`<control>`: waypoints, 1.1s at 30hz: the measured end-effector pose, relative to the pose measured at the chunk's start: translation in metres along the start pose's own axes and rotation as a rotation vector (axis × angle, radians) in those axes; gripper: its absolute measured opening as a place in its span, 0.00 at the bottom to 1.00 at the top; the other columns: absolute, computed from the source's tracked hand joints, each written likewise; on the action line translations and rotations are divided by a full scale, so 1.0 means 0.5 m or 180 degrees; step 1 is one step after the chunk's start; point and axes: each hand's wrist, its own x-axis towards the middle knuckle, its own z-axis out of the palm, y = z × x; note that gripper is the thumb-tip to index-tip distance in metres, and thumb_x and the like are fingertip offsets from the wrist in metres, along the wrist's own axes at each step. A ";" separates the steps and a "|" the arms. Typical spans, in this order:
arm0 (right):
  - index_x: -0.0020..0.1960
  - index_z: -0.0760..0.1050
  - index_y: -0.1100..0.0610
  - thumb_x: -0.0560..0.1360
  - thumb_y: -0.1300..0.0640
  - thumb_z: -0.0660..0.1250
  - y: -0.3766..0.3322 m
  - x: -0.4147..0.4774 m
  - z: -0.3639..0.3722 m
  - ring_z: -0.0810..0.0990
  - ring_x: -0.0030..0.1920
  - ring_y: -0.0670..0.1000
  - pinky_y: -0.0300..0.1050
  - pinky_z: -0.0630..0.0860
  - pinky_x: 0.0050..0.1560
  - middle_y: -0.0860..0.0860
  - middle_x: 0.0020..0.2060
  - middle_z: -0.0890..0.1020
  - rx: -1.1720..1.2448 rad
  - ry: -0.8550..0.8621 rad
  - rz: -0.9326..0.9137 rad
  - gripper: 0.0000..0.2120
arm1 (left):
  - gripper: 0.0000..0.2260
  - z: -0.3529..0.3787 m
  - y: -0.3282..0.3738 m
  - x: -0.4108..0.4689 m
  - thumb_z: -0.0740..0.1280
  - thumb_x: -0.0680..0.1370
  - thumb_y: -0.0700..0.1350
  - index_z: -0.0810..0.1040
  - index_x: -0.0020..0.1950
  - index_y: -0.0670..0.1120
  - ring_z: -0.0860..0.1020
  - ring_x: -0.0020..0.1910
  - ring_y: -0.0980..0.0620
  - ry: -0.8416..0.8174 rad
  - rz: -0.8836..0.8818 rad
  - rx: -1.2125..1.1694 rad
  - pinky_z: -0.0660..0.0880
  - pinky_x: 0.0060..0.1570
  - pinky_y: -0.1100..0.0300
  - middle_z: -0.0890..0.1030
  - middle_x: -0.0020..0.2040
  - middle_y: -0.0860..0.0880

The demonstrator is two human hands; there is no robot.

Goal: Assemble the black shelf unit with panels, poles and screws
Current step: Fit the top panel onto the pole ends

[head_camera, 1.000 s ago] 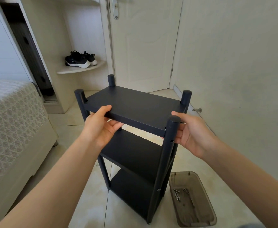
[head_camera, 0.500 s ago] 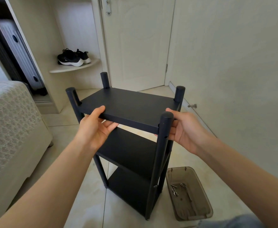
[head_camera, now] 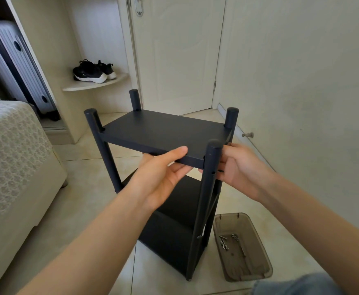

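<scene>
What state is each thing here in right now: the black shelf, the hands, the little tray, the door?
Black shelf unit: upright on the floor, three panels fitted.
Top panel: in place, held by both hands.
Left hand: grips the panel's front edge.
Right hand: grips the panel's right edge, beside the near pole.
Plastic tray: on the floor, uncovered, holding loose screws.
Door: closed.
Sneakers: paired on a corner shelf.

The shelf unit (head_camera: 163,135) stands on the floor (head_camera: 85,201) — bed (head_camera: 10,158) to its left, tray (head_camera: 243,246) with screws (head_camera: 227,241) beside its right foot, door (head_camera: 178,54) behind.
</scene>
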 end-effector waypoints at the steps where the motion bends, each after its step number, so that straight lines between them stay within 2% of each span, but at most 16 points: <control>1: 0.61 0.73 0.58 0.80 0.59 0.62 0.000 -0.001 0.002 0.83 0.56 0.60 0.59 0.79 0.58 0.60 0.56 0.83 0.0030 0.0021 -0.0004 0.10 | 0.30 0.002 0.000 0.001 0.72 0.70 0.31 0.70 0.71 0.41 0.84 0.54 0.39 0.0001 -0.0003 -0.0032 0.83 0.45 0.50 0.81 0.62 0.37; 4: 0.58 0.74 0.58 0.81 0.60 0.61 -0.003 -0.001 0.007 0.82 0.56 0.60 0.59 0.78 0.59 0.60 0.54 0.82 0.0048 -0.0018 -0.0015 0.07 | 0.28 0.002 0.006 0.003 0.70 0.73 0.30 0.69 0.72 0.40 0.84 0.54 0.38 0.0015 0.0002 -0.0061 0.83 0.43 0.51 0.79 0.63 0.36; 6: 0.58 0.74 0.60 0.81 0.61 0.61 -0.004 -0.002 0.009 0.82 0.54 0.59 0.54 0.80 0.53 0.59 0.50 0.82 0.0064 -0.0039 0.0007 0.07 | 0.30 0.003 0.007 0.002 0.70 0.72 0.30 0.68 0.73 0.40 0.84 0.54 0.38 0.0026 -0.0017 -0.0075 0.83 0.42 0.51 0.79 0.64 0.36; 9: 0.64 0.73 0.62 0.81 0.62 0.61 -0.003 -0.003 0.010 0.82 0.55 0.57 0.47 0.81 0.44 0.60 0.54 0.81 0.0252 -0.0094 0.0064 0.13 | 0.30 0.006 0.006 0.001 0.71 0.71 0.30 0.68 0.72 0.40 0.84 0.54 0.38 0.0064 0.0013 -0.0099 0.83 0.44 0.50 0.80 0.63 0.36; 12: 0.66 0.72 0.63 0.81 0.63 0.61 -0.005 -0.004 0.013 0.83 0.50 0.54 0.43 0.81 0.39 0.58 0.54 0.81 0.0441 -0.0098 0.0084 0.14 | 0.27 0.005 0.006 0.001 0.69 0.74 0.30 0.69 0.73 0.39 0.84 0.54 0.39 0.0099 0.0035 -0.0049 0.83 0.46 0.50 0.79 0.64 0.36; 16: 0.63 0.73 0.64 0.80 0.64 0.61 -0.005 -0.003 0.011 0.84 0.43 0.50 0.42 0.80 0.37 0.54 0.44 0.82 0.0499 -0.0154 0.0050 0.12 | 0.26 0.008 0.006 -0.002 0.70 0.75 0.30 0.69 0.72 0.39 0.84 0.53 0.39 0.0144 0.0005 0.0030 0.83 0.43 0.51 0.80 0.62 0.36; 19: 0.57 0.75 0.63 0.80 0.65 0.61 -0.005 0.001 0.004 0.84 0.38 0.48 0.41 0.79 0.35 0.51 0.36 0.83 0.0511 -0.0210 -0.0023 0.07 | 0.26 0.013 0.008 0.002 0.69 0.74 0.30 0.70 0.72 0.38 0.85 0.52 0.39 0.0196 -0.0036 0.0050 0.83 0.40 0.52 0.80 0.62 0.36; 22: 0.53 0.74 0.62 0.80 0.65 0.61 -0.001 0.006 -0.008 0.84 0.36 0.47 0.41 0.79 0.35 0.49 0.33 0.82 0.0441 -0.0288 -0.0113 0.05 | 0.28 0.017 0.005 0.004 0.70 0.74 0.29 0.68 0.72 0.39 0.85 0.51 0.38 0.0243 -0.0070 0.0032 0.83 0.39 0.52 0.80 0.62 0.35; 24: 0.52 0.74 0.62 0.80 0.65 0.60 0.001 0.008 -0.015 0.84 0.38 0.47 0.42 0.79 0.37 0.50 0.34 0.82 0.0365 -0.0339 -0.0127 0.04 | 0.28 0.017 0.000 0.004 0.71 0.74 0.30 0.67 0.72 0.40 0.85 0.51 0.38 0.0290 -0.0089 0.0028 0.83 0.40 0.51 0.80 0.61 0.36; 26: 0.57 0.74 0.63 0.80 0.63 0.61 0.002 0.013 -0.022 0.84 0.45 0.51 0.46 0.81 0.43 0.53 0.43 0.82 0.0287 -0.0298 -0.0098 0.08 | 0.26 0.010 -0.003 0.002 0.72 0.74 0.32 0.70 0.70 0.41 0.85 0.51 0.38 0.0283 -0.0105 0.0146 0.84 0.42 0.50 0.81 0.60 0.37; 29: 0.62 0.73 0.60 0.80 0.60 0.60 0.003 0.019 -0.034 0.81 0.53 0.56 0.54 0.81 0.55 0.59 0.53 0.79 0.0254 -0.0160 -0.0055 0.12 | 0.17 -0.018 0.021 0.001 0.72 0.77 0.44 0.75 0.64 0.42 0.85 0.50 0.40 0.0417 -0.0051 0.0789 0.84 0.42 0.52 0.85 0.54 0.39; 31: 0.61 0.74 0.58 0.80 0.59 0.60 0.004 0.021 -0.042 0.81 0.54 0.57 0.55 0.81 0.53 0.59 0.55 0.78 0.0338 -0.0120 -0.0020 0.11 | 0.13 -0.052 0.058 0.004 0.69 0.79 0.51 0.76 0.59 0.44 0.86 0.46 0.43 0.0860 0.0124 0.1216 0.83 0.39 0.53 0.87 0.47 0.42; 33: 0.56 0.76 0.56 0.80 0.58 0.60 0.005 0.022 -0.046 0.83 0.48 0.55 0.52 0.82 0.48 0.57 0.50 0.80 0.0363 -0.0063 -0.0011 0.08 | 0.15 -0.094 0.099 0.007 0.67 0.80 0.55 0.76 0.55 0.43 0.87 0.42 0.44 0.1412 0.0282 0.1431 0.83 0.35 0.55 0.87 0.43 0.43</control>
